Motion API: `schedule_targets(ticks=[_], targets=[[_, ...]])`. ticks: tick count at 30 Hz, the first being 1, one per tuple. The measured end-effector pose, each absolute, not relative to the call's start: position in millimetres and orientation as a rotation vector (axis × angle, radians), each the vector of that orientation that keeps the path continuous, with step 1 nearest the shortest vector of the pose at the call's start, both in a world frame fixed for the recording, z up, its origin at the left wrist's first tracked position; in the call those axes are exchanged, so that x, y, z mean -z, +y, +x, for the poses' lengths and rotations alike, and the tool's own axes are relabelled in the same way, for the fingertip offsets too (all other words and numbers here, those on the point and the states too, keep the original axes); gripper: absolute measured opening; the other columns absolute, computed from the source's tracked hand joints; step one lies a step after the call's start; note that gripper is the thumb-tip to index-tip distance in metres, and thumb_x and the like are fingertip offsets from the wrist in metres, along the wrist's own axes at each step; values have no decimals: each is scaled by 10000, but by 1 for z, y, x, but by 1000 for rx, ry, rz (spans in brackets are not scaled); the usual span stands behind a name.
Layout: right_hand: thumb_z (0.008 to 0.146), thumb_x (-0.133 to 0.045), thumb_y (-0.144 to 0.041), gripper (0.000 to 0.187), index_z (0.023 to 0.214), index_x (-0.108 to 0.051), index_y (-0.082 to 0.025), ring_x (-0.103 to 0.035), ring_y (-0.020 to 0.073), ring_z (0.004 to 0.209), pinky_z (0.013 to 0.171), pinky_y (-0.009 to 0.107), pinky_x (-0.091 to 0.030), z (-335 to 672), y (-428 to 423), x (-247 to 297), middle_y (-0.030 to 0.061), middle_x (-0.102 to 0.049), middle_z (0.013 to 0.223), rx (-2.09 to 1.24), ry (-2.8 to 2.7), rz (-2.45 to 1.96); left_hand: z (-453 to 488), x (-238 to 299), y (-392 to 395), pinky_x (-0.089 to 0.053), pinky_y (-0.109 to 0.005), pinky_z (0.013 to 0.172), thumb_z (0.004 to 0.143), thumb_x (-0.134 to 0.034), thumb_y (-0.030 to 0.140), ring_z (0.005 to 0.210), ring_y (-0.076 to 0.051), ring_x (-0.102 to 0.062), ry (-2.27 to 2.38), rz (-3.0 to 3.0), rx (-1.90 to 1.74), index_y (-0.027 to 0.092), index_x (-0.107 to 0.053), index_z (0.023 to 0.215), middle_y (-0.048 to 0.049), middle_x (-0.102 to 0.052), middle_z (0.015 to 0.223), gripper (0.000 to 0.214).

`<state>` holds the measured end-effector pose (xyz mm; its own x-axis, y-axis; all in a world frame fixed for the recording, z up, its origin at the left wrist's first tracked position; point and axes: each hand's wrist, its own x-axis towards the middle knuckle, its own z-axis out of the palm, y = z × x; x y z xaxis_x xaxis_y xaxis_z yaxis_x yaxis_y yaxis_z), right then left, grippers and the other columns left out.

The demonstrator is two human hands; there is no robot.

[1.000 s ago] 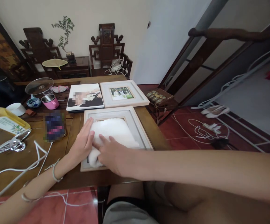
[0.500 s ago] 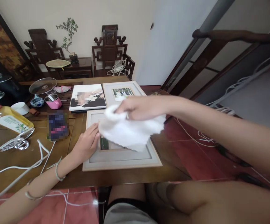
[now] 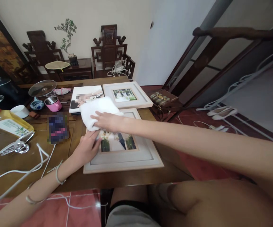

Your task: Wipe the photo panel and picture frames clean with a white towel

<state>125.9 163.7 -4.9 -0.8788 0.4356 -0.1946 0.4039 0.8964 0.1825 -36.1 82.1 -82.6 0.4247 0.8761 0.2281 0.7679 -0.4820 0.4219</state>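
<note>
A pale wooden picture frame [image 3: 124, 162] lies on the table before me, with a photo in its middle. My left hand [image 3: 86, 146] rests over its left edge, fingers extended on the surface and thumb apart. The fingertips reach the lower edge of a white cloth [image 3: 100, 108]. My right hand [image 3: 106, 121] presses on this cloth, with fingers bent and somewhat spread, over the frame's upper left part. The cloth hides that corner and overlaps the photo album [image 3: 86, 93] behind. A second picture frame [image 3: 142, 100] lies behind the first.
To the left are a bottle of yellow liquid [image 3: 13, 121], a silver hair claw [image 3: 18, 145], a pixelated dark item [image 3: 58, 128], a pink cup [image 3: 53, 104] and a white cable [image 3: 15, 170]. A checked bag [image 3: 161, 99] sits beyond the table's right edge.
My right hand has carried the cloth leftward to the frame's upper left corner, its fingers now flatter on it. More of the photo shows. My left hand has stayed in place.
</note>
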Motion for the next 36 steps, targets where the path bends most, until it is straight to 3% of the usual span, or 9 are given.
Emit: schedule_targets(ticks=[5,8,11,21,31,36], targets=[[832,-540,-39,396,1214,-604,-120,-437,354,1285,908,416,-460,138,156,4,189,-498,1391,-130,2794,761,-35,81,84,-422,-467,1060,962,-382,254,1248,-287,-509,1337,2440,-720,113,-569,1254,-169,-593,1263,374],[814,-570,-49,325,1118,-665,-115,-583,316,1109,805,346,-471,159,154,-7,188,-628,1172,-15,2706,877,-34,85,85,-366,-482,1117,961,-387,270,1332,-285,-442,1346,2443,-748,102,-524,1325,-173,-527,1380,424],[821,-516,-22,330,1070,-703,-131,-656,257,941,739,305,-450,189,154,-16,171,-666,1049,64,2609,1011,-33,91,86,-356,-497,1127,957,-406,297,1354,-284,-424,1378,2419,-752,109,-496,1366,-167,-486,1431,459],[777,-441,46,467,1128,-700,-119,-648,238,954,746,292,-428,247,138,-31,167,-680,1043,99,2385,1209,-22,89,87,-351,-490,1138,959,-406,294,1361,-266,-423,1383,2442,-735,109,-501,1365,-161,-490,1431,456],[708,-530,-16,510,1138,-715,-216,-661,240,789,514,279,-369,224,69,-69,112,-707,1006,489,2159,986,-26,94,88,-363,-489,1131,960,-397,274,1357,-270,-428,1386,2483,-750,72,-500,1358,-186,-493,1421,458],[727,-526,-5,486,1117,-717,-224,-671,244,816,531,282,-389,223,57,-70,113,-704,1034,571,2155,1103,-26,94,87,-356,-507,1129,960,-400,279,1365,-274,-413,1400,2461,-726,109,-479,1382,-167,-478,1439,461]])
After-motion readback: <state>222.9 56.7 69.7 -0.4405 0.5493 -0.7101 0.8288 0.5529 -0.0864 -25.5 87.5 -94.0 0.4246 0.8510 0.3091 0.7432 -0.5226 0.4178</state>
